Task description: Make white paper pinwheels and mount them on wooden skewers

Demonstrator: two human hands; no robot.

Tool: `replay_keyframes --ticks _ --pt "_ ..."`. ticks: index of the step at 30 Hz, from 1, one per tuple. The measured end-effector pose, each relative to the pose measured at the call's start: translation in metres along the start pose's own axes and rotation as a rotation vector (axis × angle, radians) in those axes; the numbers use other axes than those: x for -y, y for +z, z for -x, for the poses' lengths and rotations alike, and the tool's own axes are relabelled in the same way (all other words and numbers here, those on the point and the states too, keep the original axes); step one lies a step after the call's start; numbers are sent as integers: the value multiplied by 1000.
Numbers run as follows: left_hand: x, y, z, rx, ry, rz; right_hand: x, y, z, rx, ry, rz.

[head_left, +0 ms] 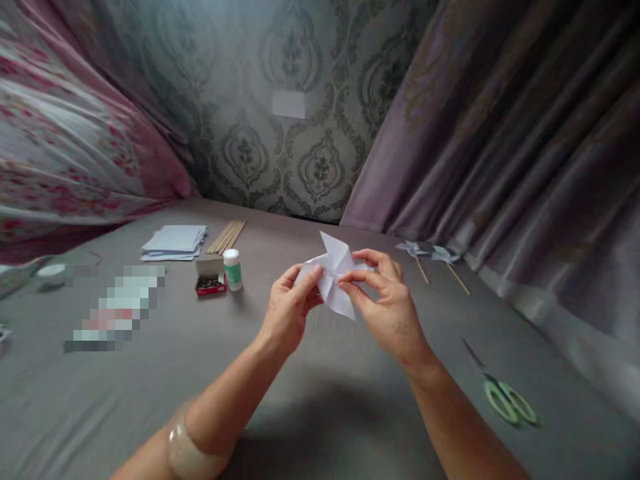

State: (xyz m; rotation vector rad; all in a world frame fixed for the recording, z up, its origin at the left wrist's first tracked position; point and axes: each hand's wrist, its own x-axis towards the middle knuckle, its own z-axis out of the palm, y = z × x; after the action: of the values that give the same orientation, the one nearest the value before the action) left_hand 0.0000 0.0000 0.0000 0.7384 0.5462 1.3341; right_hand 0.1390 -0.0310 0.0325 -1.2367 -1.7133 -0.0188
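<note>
One floral cloth (75,147): pink and white, draped in folds at the far left.
White round item (51,273): one, blurred, near the left edge of the grey cloth-covered surface (165,373).
Pixelated item (117,310): one, masked by blocks, so its kind cannot be told.
Paper stack (174,240): one pile of white sheets with uneven edges; the sheets cannot be counted.
Bangle (187,450): one, pale and glossy, around the left forearm.
Red box (213,291): one, its flap raised, holding several small dark pieces too tiny to count.
Wooden sticks (227,237): one bundle, side by side behind the box, too close together to number.
Bottle (233,270): one, upright, white cap, green label, just beside the box.
White rectangle (289,105): one, on the patterned wall (245,153).
Left hand (290,307): one, thumb and fingers pinching the left part of the paper pinwheel.
Paper pinwheel (330,273): one, white, held between both hands above the surface; at least three pointed blades show.
Right hand (393,307): one, thumb and forefinger pinching near the pinwheel's middle.
Stick-mounted pinwheels (444,255): two, lying near the curtain, one stick each.
Scissors (493,381): one pair, two green loops, right of the right forearm.
Curtain (480,133): one, mauve, in folds.
</note>
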Motion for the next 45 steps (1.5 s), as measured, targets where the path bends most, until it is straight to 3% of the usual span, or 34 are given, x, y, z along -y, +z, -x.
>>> replay_keyframes --ticks 11,45 --pt "-5 12 6 6 -1 -19 -1 1 0 -9 6 5" --pt "-2 9 4 -3 1 -74 -11 4 0 -42 -30 38"
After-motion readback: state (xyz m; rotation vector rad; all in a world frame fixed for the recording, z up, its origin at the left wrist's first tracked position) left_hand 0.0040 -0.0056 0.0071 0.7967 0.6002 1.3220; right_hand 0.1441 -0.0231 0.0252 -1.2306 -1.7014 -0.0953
